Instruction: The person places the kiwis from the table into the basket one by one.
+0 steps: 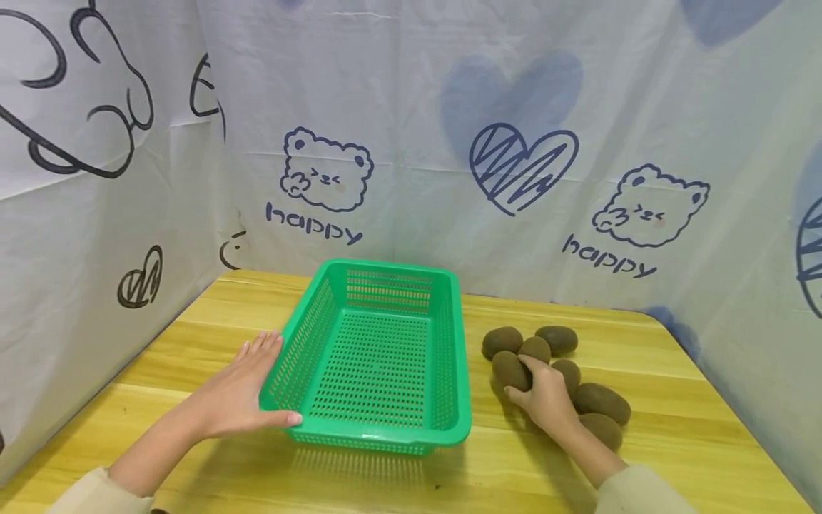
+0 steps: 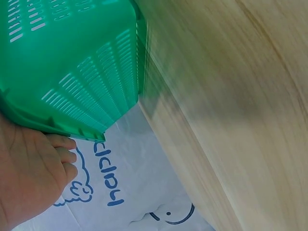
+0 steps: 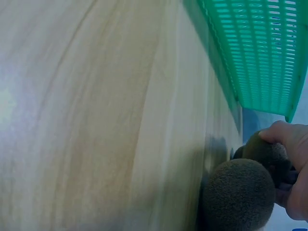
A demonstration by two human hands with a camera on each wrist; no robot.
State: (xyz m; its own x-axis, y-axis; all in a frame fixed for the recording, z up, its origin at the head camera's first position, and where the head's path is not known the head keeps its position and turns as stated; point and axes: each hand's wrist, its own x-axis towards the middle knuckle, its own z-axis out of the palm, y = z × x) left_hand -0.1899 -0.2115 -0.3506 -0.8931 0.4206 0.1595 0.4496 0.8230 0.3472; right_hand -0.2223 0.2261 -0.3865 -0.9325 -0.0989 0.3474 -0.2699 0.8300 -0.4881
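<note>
A green plastic basket [image 1: 375,433] with slotted walls stands on the wooden table, and nothing lies in it. My left hand [image 1: 240,396] rests on its near left corner, fingers spread along the side rim and thumb over the front rim. In the left wrist view those fingers [image 2: 62,155] lie against the rim. To the right of the basket, my right hand [image 1: 549,400] grips a brown kiwi [image 1: 509,371] between thumb and fingers. The right wrist view shows this kiwi [image 3: 264,150] behind a nearer kiwi [image 3: 238,195].
Several other kiwis [image 1: 602,404] lie in a loose cluster around the right hand, two of them [image 1: 557,340] at its far side. The wooden table [image 1: 681,407] ends at the back against a white curtain [image 1: 411,200] printed with bears and hearts.
</note>
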